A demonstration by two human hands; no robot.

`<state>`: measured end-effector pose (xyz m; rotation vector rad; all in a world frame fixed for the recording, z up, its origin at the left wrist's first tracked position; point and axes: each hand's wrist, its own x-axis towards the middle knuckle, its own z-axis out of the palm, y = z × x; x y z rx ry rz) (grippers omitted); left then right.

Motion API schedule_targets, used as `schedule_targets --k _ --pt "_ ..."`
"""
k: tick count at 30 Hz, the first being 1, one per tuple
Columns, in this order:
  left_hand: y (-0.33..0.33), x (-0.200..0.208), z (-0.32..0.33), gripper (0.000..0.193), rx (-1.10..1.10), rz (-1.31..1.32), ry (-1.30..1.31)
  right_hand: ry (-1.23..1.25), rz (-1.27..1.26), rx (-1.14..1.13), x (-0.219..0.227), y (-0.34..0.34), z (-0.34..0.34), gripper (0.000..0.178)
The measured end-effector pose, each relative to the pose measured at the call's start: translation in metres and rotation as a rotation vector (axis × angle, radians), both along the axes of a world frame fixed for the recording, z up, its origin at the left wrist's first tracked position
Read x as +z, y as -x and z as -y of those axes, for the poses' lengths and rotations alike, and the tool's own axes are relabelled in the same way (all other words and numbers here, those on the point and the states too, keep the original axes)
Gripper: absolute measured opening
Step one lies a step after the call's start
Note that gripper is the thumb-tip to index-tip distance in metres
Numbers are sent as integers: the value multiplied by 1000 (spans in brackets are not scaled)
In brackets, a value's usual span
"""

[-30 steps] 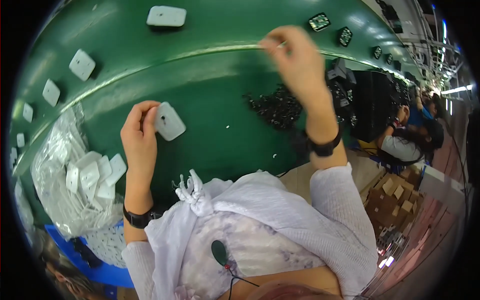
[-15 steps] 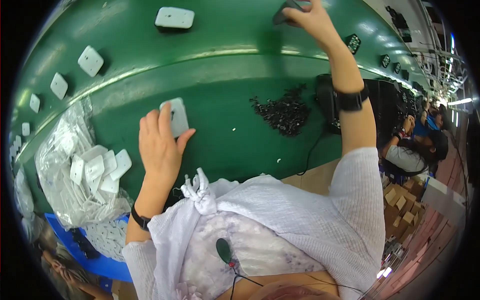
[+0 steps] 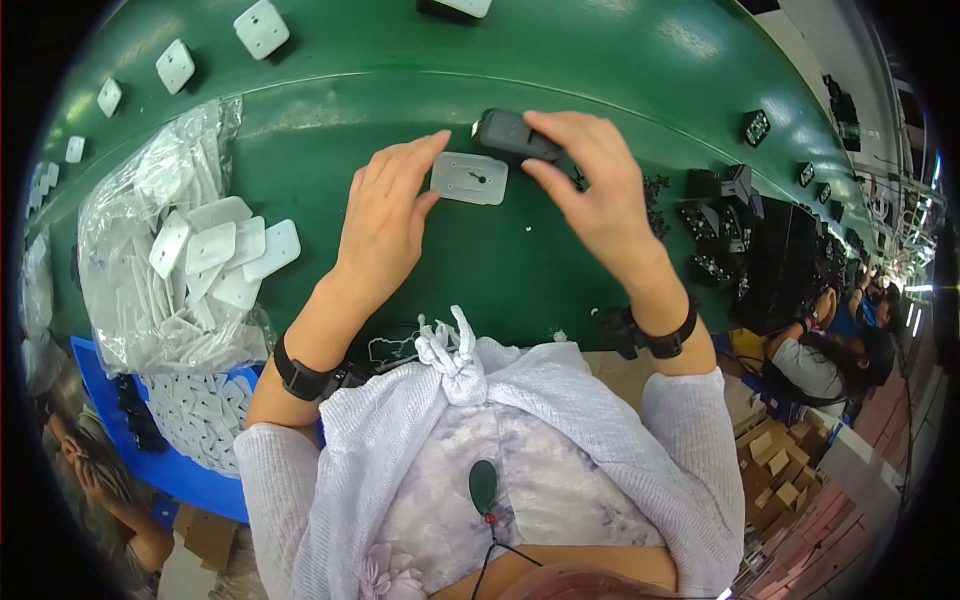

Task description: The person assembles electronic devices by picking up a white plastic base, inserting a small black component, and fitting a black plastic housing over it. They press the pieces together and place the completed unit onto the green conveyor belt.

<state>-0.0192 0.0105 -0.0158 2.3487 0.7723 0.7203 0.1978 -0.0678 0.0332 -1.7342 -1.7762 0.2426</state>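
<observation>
My left hand (image 3: 385, 220) holds the left end of a white rounded plate (image 3: 470, 179), index finger at its upper corner and thumb at its lower one. The plate has a small dark keyhole-like mark and little holes. Just above and right of it, my right hand (image 3: 600, 180) grips a black plastic housing (image 3: 512, 134) by its right end, between thumb and fingers. The housing's near corner is close to the plate; whether they touch I cannot tell.
A clear plastic bag (image 3: 130, 240) spills white plates on the left. Below it, a blue tray (image 3: 90, 385) holds small white pieces. Tiny black parts (image 3: 655, 200) lie behind my right wrist. White-topped units (image 3: 262, 30) and black units (image 3: 757, 127) line the far strip. A co-worker (image 3: 830, 360) sits right.
My right hand has come back from the far strip with the black housing. My left hand has moved right and away from me with the white plate, so both now meet near the middle.
</observation>
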Motion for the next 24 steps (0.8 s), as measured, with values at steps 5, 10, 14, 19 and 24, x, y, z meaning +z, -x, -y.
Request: schedule_targets --k 5,10,14,19,24 --pt "6 3 0 61 -4 128 117 18 -16 101 -9 32 5 44" --pt "8 3 0 54 -60 -27 20 32 89 78 -14 41 8 46" --pt "8 2 -3 53 -70 -55 -3 10 129 50 -20 46 10 47" --pt "8 2 -7 53 -103 -72 -30 28 169 84 -17 42 6 48" --pt "6 8 -4 60 -21 95 140 30 -8 89 -12 30 6 45"
